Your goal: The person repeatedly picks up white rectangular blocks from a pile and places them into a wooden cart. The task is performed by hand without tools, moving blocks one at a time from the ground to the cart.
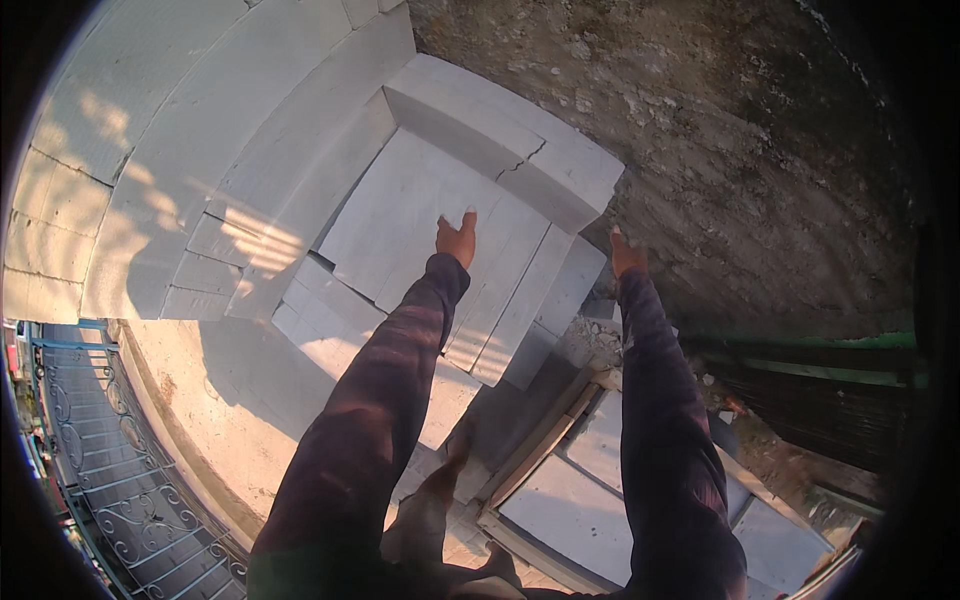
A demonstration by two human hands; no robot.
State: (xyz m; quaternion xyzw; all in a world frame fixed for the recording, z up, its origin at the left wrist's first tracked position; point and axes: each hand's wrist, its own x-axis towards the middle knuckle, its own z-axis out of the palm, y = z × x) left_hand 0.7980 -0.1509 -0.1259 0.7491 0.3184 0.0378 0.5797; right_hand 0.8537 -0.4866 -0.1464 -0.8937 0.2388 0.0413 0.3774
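My left hand [456, 243] reaches out over a stack of large white building blocks [400, 215]. Its thumb and a finger are spread apart, with nothing between them. Whether it touches the block under it, I cannot tell. Farther right, my right hand [628, 256] is stretched out near the end of a raised row of white blocks [510, 130], beside the rough wall. One digit points up; the others are mostly hidden, and no held thing shows. A jagged joint crosses the raised row near its right end.
More white blocks form a high stack [200, 130] at the left. A rough, dark wall [720, 160] rises at the right. Below my right arm stands a wood-edged frame with white slabs [565, 510]. A metal railing [130, 480] runs along the lower left, past a pale ledge [240, 400].
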